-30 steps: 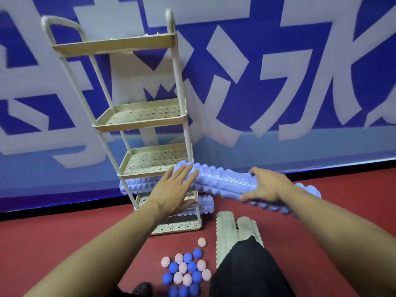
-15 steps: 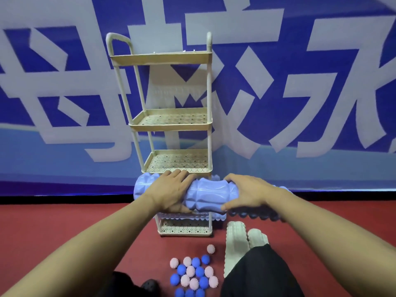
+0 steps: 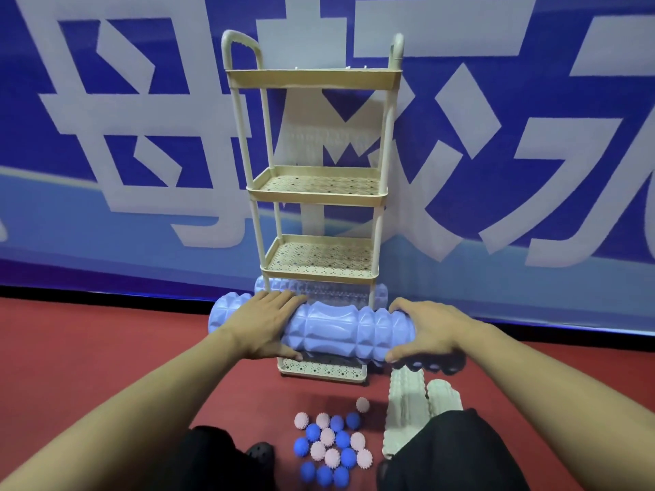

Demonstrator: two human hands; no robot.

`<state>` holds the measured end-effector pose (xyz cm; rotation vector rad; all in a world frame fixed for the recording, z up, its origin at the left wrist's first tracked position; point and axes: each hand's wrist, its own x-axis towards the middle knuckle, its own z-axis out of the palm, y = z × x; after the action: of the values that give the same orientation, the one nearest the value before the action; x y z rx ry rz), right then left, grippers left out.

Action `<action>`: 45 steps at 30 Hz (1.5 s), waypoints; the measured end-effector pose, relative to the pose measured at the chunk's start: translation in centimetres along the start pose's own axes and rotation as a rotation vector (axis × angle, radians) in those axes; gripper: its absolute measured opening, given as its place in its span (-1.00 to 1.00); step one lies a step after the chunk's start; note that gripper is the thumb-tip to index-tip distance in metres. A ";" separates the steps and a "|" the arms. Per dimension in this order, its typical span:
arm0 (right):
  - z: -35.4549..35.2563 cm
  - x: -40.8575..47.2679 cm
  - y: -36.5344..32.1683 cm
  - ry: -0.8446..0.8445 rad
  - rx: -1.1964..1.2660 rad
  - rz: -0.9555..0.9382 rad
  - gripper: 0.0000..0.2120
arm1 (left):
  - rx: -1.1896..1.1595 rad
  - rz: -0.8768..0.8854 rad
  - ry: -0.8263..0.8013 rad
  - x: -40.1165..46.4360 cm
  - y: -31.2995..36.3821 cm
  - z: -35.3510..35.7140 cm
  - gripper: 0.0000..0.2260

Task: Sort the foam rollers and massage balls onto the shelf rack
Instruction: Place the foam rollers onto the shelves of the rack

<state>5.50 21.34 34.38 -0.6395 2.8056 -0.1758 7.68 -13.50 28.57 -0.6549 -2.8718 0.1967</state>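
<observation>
Nearest, dark trousers [image 3: 457, 451] and a black shoe [image 3: 260, 452] show at the bottom edge of the view. Between the knees, on the red floor [image 3: 88, 352], lies a loose cluster of spiky balls [image 3: 331, 444], blue and pale pink mixed, most of them touching one another; one pink ball [image 3: 362, 404] sits a little apart at the far right of the cluster. Just right of them two cream rollers [image 3: 407, 402] lie side by side, pointing away, their near ends hidden by the right knee.

Further out, both bare arms reach forward to a lilac roller [image 3: 340, 331] held level and crosswise in front of the rack's lowest tier. The left hand [image 3: 264, 327] lies over the roller near its left end, fingers fairly straight across the top and thumb underneath. The right hand [image 3: 427, 329] grips the right end, fingers curled over the top and thumb tucked below. Under that hand a darker knobbly roller [image 3: 436, 366] peeks out; whether it rests on the floor I cannot tell.

Behind the held roller, a second roller [image 3: 319, 288] lies across the bottom tier, its ends sticking out past the posts on both sides. The cream rack [image 3: 315, 200] stands upright on the floor near the wall, and nothing shows on the three tiers above. At the back hangs a blue banner [image 3: 531, 136] with big white characters
</observation>
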 end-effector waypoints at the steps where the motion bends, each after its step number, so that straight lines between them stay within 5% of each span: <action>1: 0.5 0.3 0.0 0.011 0.002 0.000 -0.28 | 0.010 -0.010 0.007 0.1 -0.2 0.6 -0.01; 7: 2.8 2.0 0.3 0.108 -0.082 0.061 -0.31 | 0.073 -0.198 -0.092 -0.7 -0.7 3.2 -0.17; 18: 7.5 7.9 0.7 0.117 -0.132 0.280 -0.26 | -0.167 -0.452 -0.189 0.3 -0.9 7.6 -0.27; 23: 9.2 11.7 -0.3 0.107 -0.026 0.336 -0.26 | -0.601 -0.787 -0.179 3.5 -1.2 9.6 -0.29; 27: 10.2 14.8 -0.9 0.097 0.097 0.339 -0.41 | -0.961 -0.922 -0.161 6.4 -1.2 12.4 -0.22; 32: 10.4 18.9 -0.9 0.071 0.141 0.297 -0.35 | -1.465 -1.107 -0.111 10.2 -0.3 15.5 -0.30; 36: 9.9 21.4 -0.8 0.076 0.150 0.262 -0.42 | -1.820 -1.143 -0.125 12.9 0.3 16.7 -0.65; 40: 10.4 23.6 -0.8 0.085 0.152 0.233 -0.36 | -2.012 -1.087 -0.115 14.8 0.1 18.3 -0.46; 45: 11.3 25.7 -0.5 0.089 0.145 0.222 -0.23 | -2.146 -1.111 -0.052 17.0 0.5 19.3 -0.49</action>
<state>-13.55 8.85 17.92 -0.2915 2.8884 -0.3689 -11.23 -7.22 12.29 0.9019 -1.7119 -2.8249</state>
